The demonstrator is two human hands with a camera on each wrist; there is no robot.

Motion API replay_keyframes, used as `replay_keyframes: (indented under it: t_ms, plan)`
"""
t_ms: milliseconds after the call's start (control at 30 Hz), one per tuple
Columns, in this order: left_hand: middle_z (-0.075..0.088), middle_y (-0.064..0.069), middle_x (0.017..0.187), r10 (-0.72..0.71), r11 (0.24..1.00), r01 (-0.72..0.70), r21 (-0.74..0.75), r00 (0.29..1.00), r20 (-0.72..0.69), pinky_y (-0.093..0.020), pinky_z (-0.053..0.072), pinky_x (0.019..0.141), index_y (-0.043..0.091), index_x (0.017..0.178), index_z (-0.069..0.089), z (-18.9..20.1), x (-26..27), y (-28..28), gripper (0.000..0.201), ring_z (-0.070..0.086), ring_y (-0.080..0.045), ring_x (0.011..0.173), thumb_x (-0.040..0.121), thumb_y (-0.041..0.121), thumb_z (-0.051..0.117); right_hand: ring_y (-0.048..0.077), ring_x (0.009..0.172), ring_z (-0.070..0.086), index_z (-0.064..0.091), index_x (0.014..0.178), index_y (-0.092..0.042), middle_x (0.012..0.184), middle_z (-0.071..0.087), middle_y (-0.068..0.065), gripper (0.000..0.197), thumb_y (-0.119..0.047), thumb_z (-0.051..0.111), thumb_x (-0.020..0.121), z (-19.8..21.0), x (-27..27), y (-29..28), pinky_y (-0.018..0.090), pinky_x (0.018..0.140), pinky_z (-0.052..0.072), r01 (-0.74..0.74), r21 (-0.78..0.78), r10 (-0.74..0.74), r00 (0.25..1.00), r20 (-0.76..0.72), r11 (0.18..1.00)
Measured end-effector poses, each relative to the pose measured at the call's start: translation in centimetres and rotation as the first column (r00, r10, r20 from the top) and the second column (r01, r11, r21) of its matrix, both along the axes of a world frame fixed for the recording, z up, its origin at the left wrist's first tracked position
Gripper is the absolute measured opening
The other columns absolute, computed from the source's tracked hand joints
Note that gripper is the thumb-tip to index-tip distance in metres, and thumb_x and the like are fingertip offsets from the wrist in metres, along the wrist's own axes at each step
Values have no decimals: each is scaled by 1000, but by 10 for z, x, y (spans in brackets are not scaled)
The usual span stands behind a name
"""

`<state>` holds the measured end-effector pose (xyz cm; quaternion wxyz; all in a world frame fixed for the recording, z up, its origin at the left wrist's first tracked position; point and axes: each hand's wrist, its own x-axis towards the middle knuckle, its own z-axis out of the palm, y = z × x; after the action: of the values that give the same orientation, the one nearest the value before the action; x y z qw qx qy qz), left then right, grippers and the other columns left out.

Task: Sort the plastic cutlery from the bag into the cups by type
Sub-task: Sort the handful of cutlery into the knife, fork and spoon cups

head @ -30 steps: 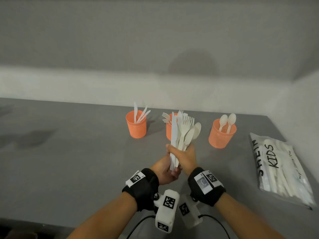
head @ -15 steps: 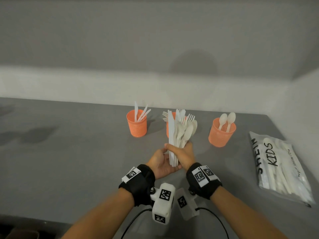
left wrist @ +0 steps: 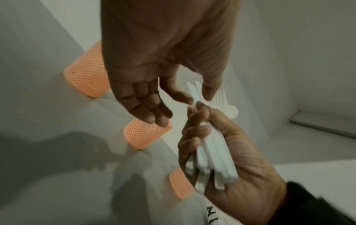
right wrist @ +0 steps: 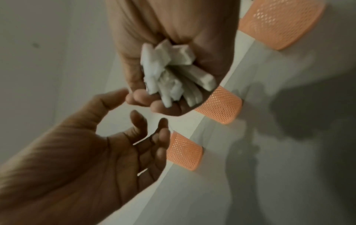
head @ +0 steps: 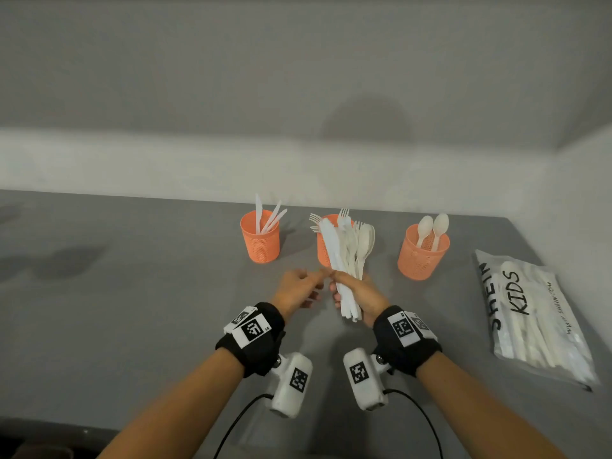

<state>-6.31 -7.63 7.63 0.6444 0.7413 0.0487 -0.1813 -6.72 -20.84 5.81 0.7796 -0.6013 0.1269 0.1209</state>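
Note:
My right hand [head: 356, 291] grips a bundle of white plastic cutlery [head: 347, 253] by the handles, with knives, forks and spoons fanning upward. The handle ends [right wrist: 173, 73] stick out below its fist. My left hand [head: 308, 286] is beside it with relaxed fingers. Its thumb and index finger [left wrist: 181, 97] lie either side of a knife blade [left wrist: 192, 89], and a gap shows between them. Three orange mesh cups stand behind: the left cup [head: 261, 241] holds knives, the middle cup [head: 322, 251] holds forks, and the right cup [head: 422, 256] holds two spoons.
A clear plastic bag [head: 536, 313] printed with "KIDS" lies flat at the right of the grey table [head: 132, 293], with more white cutlery inside. A grey wall runs behind the cups and along the right side.
My left hand has come off the bottom of the bundle and moved left, opening up. The bundle now leans left in my right hand, and both hands sit lower.

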Motion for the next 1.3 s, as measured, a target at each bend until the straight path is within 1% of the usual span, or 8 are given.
replay_keyframes:
  t_ms: [133, 333, 500, 667, 867, 1000, 1100, 1300]
  plan:
    - [58, -5, 84, 67, 992, -59, -112, 996, 64, -24, 40, 61, 17, 80, 52, 3, 8, 3, 22, 52, -16, 70, 87, 36, 59, 7, 38, 48, 59, 87, -12, 51, 57, -2, 5, -15, 63, 87, -3, -10, 5, 19, 39, 41, -139, 5, 139, 990, -26, 990]
    - [56, 4, 58, 101, 988, -88, -130, 990, 99, -13, 41, 46, 8, 82, 58, -3, 17, 13, 10, 47, -1, 43, 87, 16, 62, 8, 46, 53, 61, 97, -17, 69, 67, 2, 18, -33, 57, 89, -7, -18, 14, 20, 44, 46, -201, 1, 201, 979, -13, 980]
    - [65, 5, 57, 62, 987, -47, -155, 994, 94, -14, 47, 49, 1, 94, 56, -13, 17, 21, 13, 53, -2, 46, 93, 13, 52, 9, 49, 56, 63, 99, -19, 70, 70, 2, 24, -39, 51, 92, -14, -18, 12, 21, 47, 47, -177, -45, 177, 984, 4, 983]
    - [65, -4, 78, -3, 986, 11, -164, 999, 48, -16, 52, 55, 9, 87, 56, -15, 18, 22, 12, 61, -4, 56, 95, 14, 48, 11, 49, 57, 64, 97, -15, 67, 70, 3, 29, -40, 52, 92, -24, -17, 6, 23, 50, 48, -162, -77, 161, 987, -23, 984]
    - [61, -12, 85, 178, 967, -166, -191, 983, 43, -18, 56, 54, 2, 104, 49, -6, 33, 20, 14, 63, -15, 65, 91, 6, 54, 10, 40, 53, 59, 95, -9, 57, 55, 3, 28, -36, 55, 91, -24, -2, -12, 22, 42, 47, -100, -116, 92, 993, -75, 988]
    - [54, -7, 82, 349, 934, -355, -35, 888, 299, -20, 55, 48, 6, 128, 30, 13, 60, 34, 52, 62, -16, 58, 85, -6, 57, 6, 32, 35, 58, 85, -14, 41, 38, -7, 15, -28, 57, 91, -16, 10, -32, 19, 39, 38, -149, -120, 140, 987, -82, 982]
    - [54, -13, 95, 363, 882, -463, 88, 785, 502, -37, 57, 69, 15, 141, 20, 30, 93, 58, 72, 62, -32, 76, 84, -1, 60, 5, 31, 31, 58, 87, -16, 40, 35, -7, 8, -9, 60, 88, -9, 21, -45, 17, 35, 32, -220, -123, 215, 975, -52, 968]
    - [64, -18, 98, 270, 762, -625, 169, 545, 794, -39, 54, 73, 12, 130, 38, 57, 146, 86, 37, 65, -33, 76, 94, 10, 46, 5, 34, 33, 50, 99, -9, 48, 41, -3, 12, -2, 52, 89, -5, 37, -55, 18, 37, 35, -251, -175, 250, 968, -29, 952]
